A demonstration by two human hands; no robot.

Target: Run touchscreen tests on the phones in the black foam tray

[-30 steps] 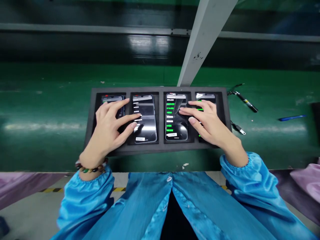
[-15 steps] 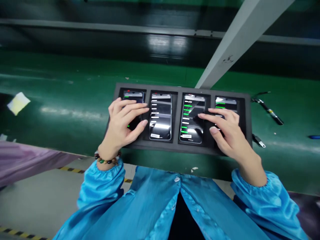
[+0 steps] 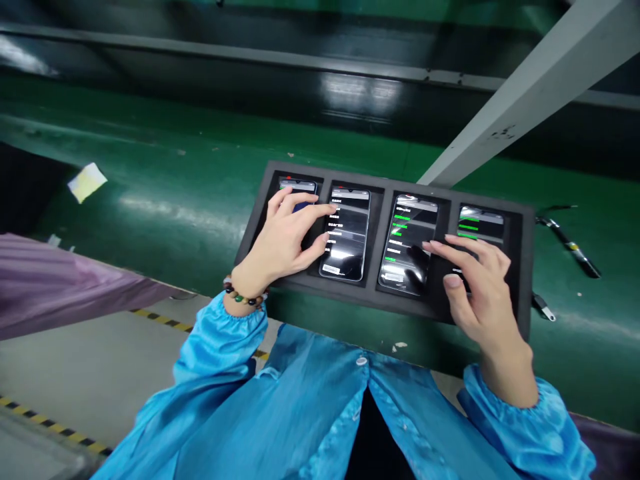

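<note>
Over 4 phones in 1 tray (image 3: 370,302), both hands (image 3: 283,239) palm-down, fingers spread.

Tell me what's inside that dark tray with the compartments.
The tray holds four phones, screens up, one per compartment. The left hand hides most of the leftmost phone; the right hand covers much of the rightmost phone. What lies under the phones can't be seen.

Looked like a factory, prob. an electronics assembly/test stn: long green bench (image 3: 165,220) w/ grey metal post (image 3: 520,113), blk foam tray (image 3: 373,235) w/ 4 phones in slots, white + green txt on screens. Blue smock (image 3: 280,407) on the wearer, yellow/blk hazard tape (image 3: 55,427) on grey flr (image 3: 100,367).
</note>
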